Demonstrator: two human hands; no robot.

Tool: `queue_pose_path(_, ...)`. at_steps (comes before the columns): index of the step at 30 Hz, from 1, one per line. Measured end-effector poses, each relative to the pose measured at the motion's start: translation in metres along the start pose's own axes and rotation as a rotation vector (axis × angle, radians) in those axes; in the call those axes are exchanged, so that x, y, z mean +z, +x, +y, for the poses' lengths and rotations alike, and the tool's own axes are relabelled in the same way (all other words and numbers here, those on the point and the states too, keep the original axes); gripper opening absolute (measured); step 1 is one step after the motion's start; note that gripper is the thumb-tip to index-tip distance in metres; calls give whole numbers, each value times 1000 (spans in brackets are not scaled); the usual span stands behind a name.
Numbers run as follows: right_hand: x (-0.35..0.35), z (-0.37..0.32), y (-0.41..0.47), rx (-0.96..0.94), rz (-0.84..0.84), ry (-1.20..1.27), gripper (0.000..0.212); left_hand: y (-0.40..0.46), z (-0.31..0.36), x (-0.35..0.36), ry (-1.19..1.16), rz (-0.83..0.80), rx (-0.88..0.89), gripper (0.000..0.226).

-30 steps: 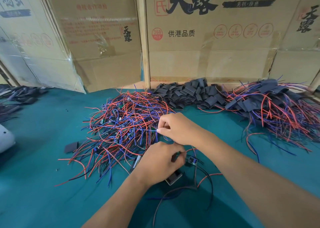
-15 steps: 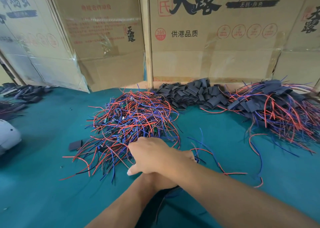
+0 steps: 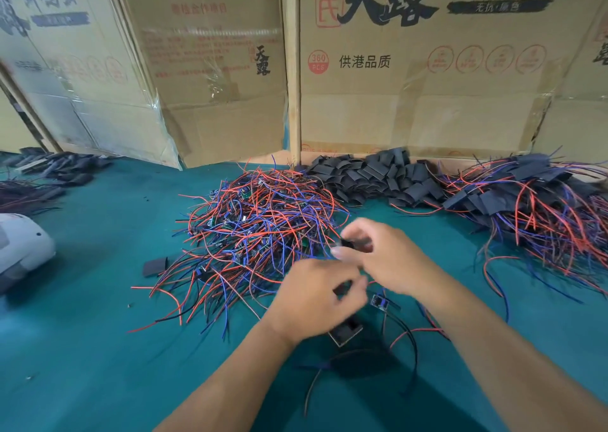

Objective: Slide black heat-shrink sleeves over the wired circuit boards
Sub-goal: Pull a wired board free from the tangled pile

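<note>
Two hands: both reach in from the bottom edge over a teal table (image 3: 82,349), meeting near the middle.
Right hand (image 3: 385,260): its thumb and forefinger are curled in a pinch on a small black sleeve (image 3: 353,243), held above the near edge of the wire pile; motion blur hides finer detail.
Left hand (image 3: 316,303): just below and left of the right one, fingers curled inward around something dark; what it holds I cannot tell.
Loose board (image 3: 379,300): one small wired board lies on the table just right of the left hand, its black and red leads trailing toward the viewer.
Wire pile (image 3: 260,231): a tangle of red, blue and black wires with small boards, in the table's centre, just beyond the hands.
Sleeve heap (image 3: 375,176): empty black sleeves stacked against the cardboard wall (image 3: 427,109) at the back.
Sleeved heap (image 3: 533,201): on the right, boards already covered in black, wires splaying out.
Stray sleeve (image 3: 155,266): one lies flat just left of the wire pile.
White object (image 3: 23,247): at the left edge, partly out of view.
</note>
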State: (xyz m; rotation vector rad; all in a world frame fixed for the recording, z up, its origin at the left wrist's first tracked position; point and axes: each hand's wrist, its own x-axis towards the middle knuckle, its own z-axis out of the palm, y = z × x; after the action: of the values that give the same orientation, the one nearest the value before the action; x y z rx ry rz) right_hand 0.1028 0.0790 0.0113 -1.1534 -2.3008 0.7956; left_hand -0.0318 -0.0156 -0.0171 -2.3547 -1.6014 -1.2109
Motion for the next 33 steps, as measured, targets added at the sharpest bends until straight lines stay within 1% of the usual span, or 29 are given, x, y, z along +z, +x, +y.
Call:
queue_pose_path(2, 3, 17, -17, 41, 85, -1, 34, 2, -15, -12, 71, 160, -124, 28)
queue_pose_path(3, 8, 21, -25, 35, 106, 1, 35, 4, -24, -20, 153, 233, -218, 26)
queue_pose_path(4, 12, 23, -32, 19, 114, -2, 36, 5, -34, -28, 248, 267, -349, 23)
queue_pose_path(5, 16, 24, -38, -3, 115, -17, 38, 3, -46, -34, 345, 266, -496, 20)
queue_pose_path(7, 20, 23, -44, -39, 112, -76, 44, -4, -65, -45, 526, 181, -778, 18)
queue_pose_path(8, 20, 22, -45, -42, 108, -111, 48, -10, -71, -49, 582, 122, -863, 19)
queue_pose_path(10, 19, 20, -48, -30, 74, -168, 51, -17, -78, -51, 602, -5, -938, 25)
queue_pose_path(13, 20, 17, -52, -40, 10, -178, 55, -19, -82, -50, 542, -146, -958, 29)
queue_pose_path(15, 23, 13, -55, -76, 33, -187, 58, -20, -83, -52, 540, -198, -939, 30)
queue_pose_path(17, 27, 6, -57, -120, 43, -240, 63, -21, -83, -55, 550, -195, -907, 27)
queue_pose_path(20, 33, 0, -61, -177, 18, -309, 68, -21, -81, -57, 522, -148, -863, 21)
queue_pose_path(22, 33, 0, -62, -192, 23, -315, 67, -20, -79, -58, 498, -104, -845, 22)
queue_pose_path(25, 28, 1, -62, -188, 85, -271, 63, -18, -77, -59, 456, 64, -788, 27)
queue_pose_path(28, 25, 2, -60, -182, 143, -251, 60, -12, -71, -57, 393, 217, -683, 27)
queue_pose_path(30, 25, 3, -60, -185, 145, -256, 59, -8, -66, -55, 341, 281, -627, 25)
queue_pose_path(33, 25, 4, -59, -195, 163, -242, 60, -4, -57, -53, 336, 354, -533, 25)
